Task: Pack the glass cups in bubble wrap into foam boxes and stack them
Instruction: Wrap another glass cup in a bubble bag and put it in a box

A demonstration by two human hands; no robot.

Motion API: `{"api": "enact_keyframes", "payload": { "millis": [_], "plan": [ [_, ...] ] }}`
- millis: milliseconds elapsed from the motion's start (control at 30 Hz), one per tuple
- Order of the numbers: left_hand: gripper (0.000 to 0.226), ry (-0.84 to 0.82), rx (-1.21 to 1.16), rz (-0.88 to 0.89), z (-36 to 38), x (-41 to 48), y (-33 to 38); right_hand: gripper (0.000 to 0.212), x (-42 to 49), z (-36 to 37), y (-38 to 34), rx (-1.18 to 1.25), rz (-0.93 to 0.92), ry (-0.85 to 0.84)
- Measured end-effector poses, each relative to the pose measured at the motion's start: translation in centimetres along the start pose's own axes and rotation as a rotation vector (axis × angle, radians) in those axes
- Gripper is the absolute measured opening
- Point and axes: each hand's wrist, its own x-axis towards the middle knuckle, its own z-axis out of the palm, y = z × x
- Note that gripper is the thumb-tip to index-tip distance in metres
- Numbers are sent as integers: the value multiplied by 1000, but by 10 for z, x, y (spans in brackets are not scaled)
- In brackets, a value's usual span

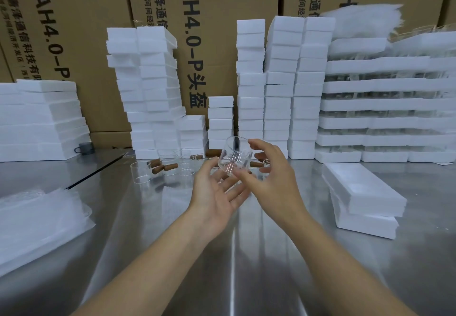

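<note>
A clear glass cup is tilted in the air above the steel table, its mouth facing up and away. My right hand pinches it from the right with thumb and fingers. My left hand lies palm up just under the cup, fingers spread, its fingertips near the base. Several more glass cups with brown wooden handles stand on the table behind my hands. A pile of bubble wrap sheets lies at the left. Flat foam boxes are stacked at the right.
Tall stacks of white foam boxes line the back of the steel table, with foam trays holding glassware at the right and cardboard cartons behind. A small grey cup stands at the left.
</note>
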Motion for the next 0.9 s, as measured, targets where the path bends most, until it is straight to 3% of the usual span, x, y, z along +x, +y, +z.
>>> {"api": "enact_keyframes", "payload": {
  "millis": [167,333,567,767,900],
  "plan": [
    [41,29,127,10,1,0,1,64,-1,1,3,-64,-57,-13],
    [59,2,103,-24,-1,1,0,60,0,1,14,-97,-47,1],
    [59,80,164,42,-4,8,-5,60,1,0,15,-221,-96,-15],
    [71,131,268,-16,-9,14,-6,63,0,4,17,-177,-67,-44],
    [59,175,408,95,-13,15,-10,65,0,6,18,-226,-51,-16]
  ]
}}
